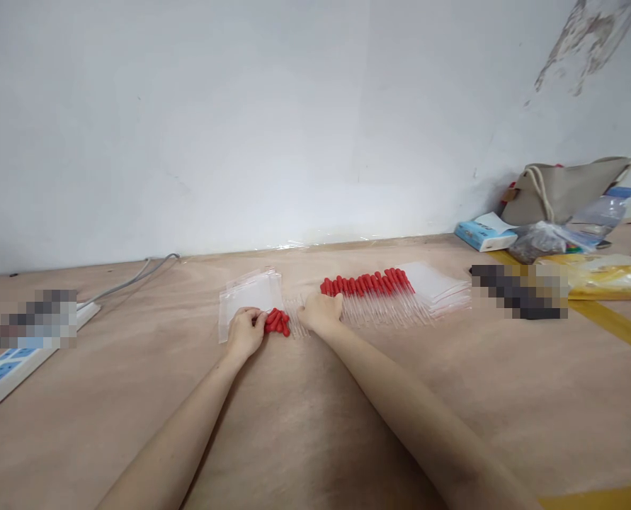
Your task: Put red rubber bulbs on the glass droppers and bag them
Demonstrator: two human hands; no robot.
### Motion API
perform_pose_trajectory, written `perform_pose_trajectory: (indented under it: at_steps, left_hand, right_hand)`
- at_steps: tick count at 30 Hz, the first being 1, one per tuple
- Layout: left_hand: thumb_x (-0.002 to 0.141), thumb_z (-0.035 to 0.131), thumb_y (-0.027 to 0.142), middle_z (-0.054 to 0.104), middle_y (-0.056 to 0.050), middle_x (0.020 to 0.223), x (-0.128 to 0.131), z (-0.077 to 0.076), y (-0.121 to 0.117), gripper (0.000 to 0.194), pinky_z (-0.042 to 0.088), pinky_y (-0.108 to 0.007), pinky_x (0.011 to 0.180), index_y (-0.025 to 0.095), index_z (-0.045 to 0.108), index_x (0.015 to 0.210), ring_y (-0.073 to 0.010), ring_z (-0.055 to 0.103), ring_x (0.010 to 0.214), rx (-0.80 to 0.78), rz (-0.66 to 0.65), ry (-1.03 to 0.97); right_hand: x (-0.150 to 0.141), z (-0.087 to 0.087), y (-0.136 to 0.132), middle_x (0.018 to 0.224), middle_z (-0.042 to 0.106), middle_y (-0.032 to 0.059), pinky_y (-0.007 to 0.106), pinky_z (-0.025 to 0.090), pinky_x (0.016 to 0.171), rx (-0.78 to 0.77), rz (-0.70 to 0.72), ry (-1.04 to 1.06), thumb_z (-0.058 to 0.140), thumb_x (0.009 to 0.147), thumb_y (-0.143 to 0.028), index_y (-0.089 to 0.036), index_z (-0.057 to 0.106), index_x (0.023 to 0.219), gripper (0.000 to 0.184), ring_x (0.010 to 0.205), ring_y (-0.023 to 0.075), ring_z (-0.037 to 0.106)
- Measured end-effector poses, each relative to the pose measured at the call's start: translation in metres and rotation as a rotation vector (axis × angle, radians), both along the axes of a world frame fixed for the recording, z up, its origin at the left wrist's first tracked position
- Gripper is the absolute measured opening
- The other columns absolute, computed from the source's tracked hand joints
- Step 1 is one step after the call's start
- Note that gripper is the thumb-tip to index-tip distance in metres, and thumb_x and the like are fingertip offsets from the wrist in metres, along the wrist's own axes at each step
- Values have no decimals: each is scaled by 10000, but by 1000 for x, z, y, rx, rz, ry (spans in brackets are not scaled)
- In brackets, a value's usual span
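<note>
A pale wall (241, 142) rises behind the brown tabletop (273, 425) bearing a row of red-ended tubes (368, 285). At the row's left end the right hand (320, 313) — arm stretched forward, fingers bent — hides whether it clamps anything. Left of the row, the left hand (245, 331) curls its fingers against a red bunch (277, 323); I cannot tell if they pinch.

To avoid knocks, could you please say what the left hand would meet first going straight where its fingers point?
The left hand would probably meet the smaller cluster of red bulbs first; they may be touching, depth is unclear.
</note>
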State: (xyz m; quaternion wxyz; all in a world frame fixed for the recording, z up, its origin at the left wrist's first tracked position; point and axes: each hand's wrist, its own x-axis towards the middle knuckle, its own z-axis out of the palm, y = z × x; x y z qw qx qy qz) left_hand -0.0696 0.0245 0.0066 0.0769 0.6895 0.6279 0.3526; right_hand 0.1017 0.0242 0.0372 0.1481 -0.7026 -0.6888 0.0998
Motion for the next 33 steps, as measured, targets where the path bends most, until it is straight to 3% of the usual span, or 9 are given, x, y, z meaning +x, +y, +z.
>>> perform_pose_trajectory:
  at_steps: [4, 8, 14, 17, 20, 22, 24, 29, 33]
  left_hand:
    - [736, 449, 267, 618, -78, 723, 3, -2, -3, 231, 426, -327, 714, 165, 611, 608, -218, 560, 773, 15, 2, 5]
    - [744, 431, 263, 618, -88, 708, 3, -3, -2, 228, 432, -352, 699, 154, 603, 643, -236, 570, 747, 40, 33, -18]
    - [823, 369, 300, 630, -95, 853, 8, 6, -6, 270, 470, -333, 686, 139, 585, 849, -204, 609, 746, 132, 79, -130]
    - [869, 328, 298, 583, -85, 1061, 30, 11, -26, 279, 496, -296, 681, 166, 562, 943, -151, 626, 738, 189, -120, -188]
    - [865, 380, 253, 614, -60, 1007, 56, 9, -53, 229, 455, -326, 830, 194, 593, 925, -174, 582, 925, 238, -504, -17]
    - [868, 378, 218, 622, -53, 971, 67, 6, -67, 221, 462, -300, 803, 199, 595, 907, -160, 586, 898, 192, -652, 61]
    - [865, 396, 210, 618, -51, 939, 72, 4, -75, 191, 463, -287, 772, 196, 586, 877, -154, 586, 859, 124, -700, 89]
    - [817, 497, 245, 595, -35, 804, 73, 6, -76, 81, 443, -308, 720, 182, 542, 791, -169, 551, 776, 41, -656, 76]
    - [824, 480, 230, 597, -15, 771, 76, 6, -77, 71, 444, -280, 680, 187, 536, 820, -148, 553, 728, -4, -617, -67]
  right_hand:
    - [10, 6, -8, 769, 653, 109, 389, 276, 775, 25, 14, -2, 395, 777, -288, -147, 625, 737, 273, 745, 218, 596]
    - [39, 10, -27, 769, 635, 109, 343, 321, 724, 134, 43, 40, 360, 818, -283, -130, 562, 799, 254, 736, 206, 582]
    - [92, -4, -71, 730, 579, 36, 238, 380, 575, 304, 346, 320, 345, 855, -246, -169, 458, 822, 141, 646, 136, 529]
    - [110, -20, -87, 817, 594, 58, 292, 415, 676, 462, 379, 283, 374, 849, -233, -178, 494, 878, 135, 750, 164, 544]
    - [122, -34, -94, 962, 586, 87, 331, 418, 763, 585, 369, 270, 356, 856, -207, -183, 488, 1045, 232, 882, 184, 537]
    - [126, -37, -94, 961, 583, 81, 314, 426, 746, 583, 371, 301, 353, 858, -195, -188, 497, 1063, 251, 877, 175, 537]
    - [127, -37, -94, 895, 587, 67, 297, 423, 710, 552, 367, 324, 371, 853, -193, -188, 531, 1009, 223, 812, 163, 541]
    - [120, -30, -99, 797, 595, 33, 299, 377, 698, 499, 413, 272, 422, 822, -173, -198, 565, 926, 178, 700, 138, 530]
    - [117, -30, -103, 805, 611, 41, 311, 341, 736, 511, 489, 185, 435, 813, -175, -189, 577, 902, 168, 725, 137, 539]
